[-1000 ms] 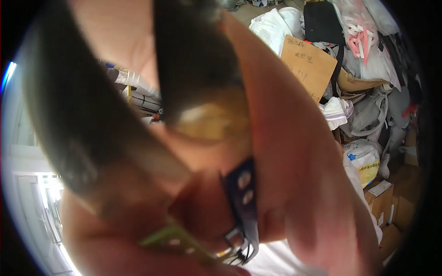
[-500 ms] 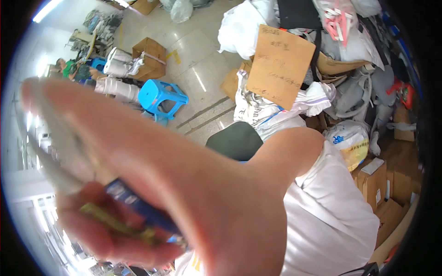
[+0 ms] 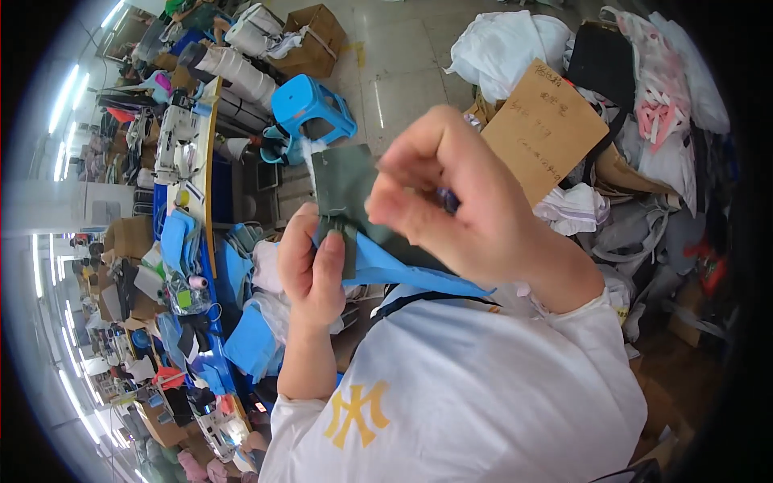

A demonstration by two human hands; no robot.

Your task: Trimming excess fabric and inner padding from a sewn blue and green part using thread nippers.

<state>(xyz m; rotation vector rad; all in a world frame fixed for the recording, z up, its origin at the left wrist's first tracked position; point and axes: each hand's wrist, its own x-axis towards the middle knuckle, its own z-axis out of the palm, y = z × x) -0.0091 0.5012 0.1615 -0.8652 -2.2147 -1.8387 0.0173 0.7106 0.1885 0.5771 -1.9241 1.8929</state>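
Observation:
My left hand [image 3: 312, 270] pinches the edge of a dark green fabric piece [image 3: 342, 181], its thumb on top. Bright blue material [image 3: 394, 266] shows along the underside of the piece, in front of my white shirt. White fluff or thread sticks out at its far left corner. Over the right part of the fabric, my right hand [image 3: 451, 193] is raised with curled fingers, the fingertips close together. A bit of a small dark blue tool [image 3: 448, 198] shows inside it; the rest is hidden by the fingers.
A blue plastic stool [image 3: 310, 105] stands ahead, near an open carton [image 3: 310, 40] and white rolls [image 3: 241, 72]. To the left is a worktable with a sewing machine [image 3: 175, 137] and blue cut pieces [image 3: 181, 237]. Bags and a brown cardboard sheet [image 3: 543, 133] are piled at right.
My right hand, close to the camera with the blue tool and a brass-coloured part showing, has moved down and away to the fabric. My left hand and the fabric it holds have come into view.

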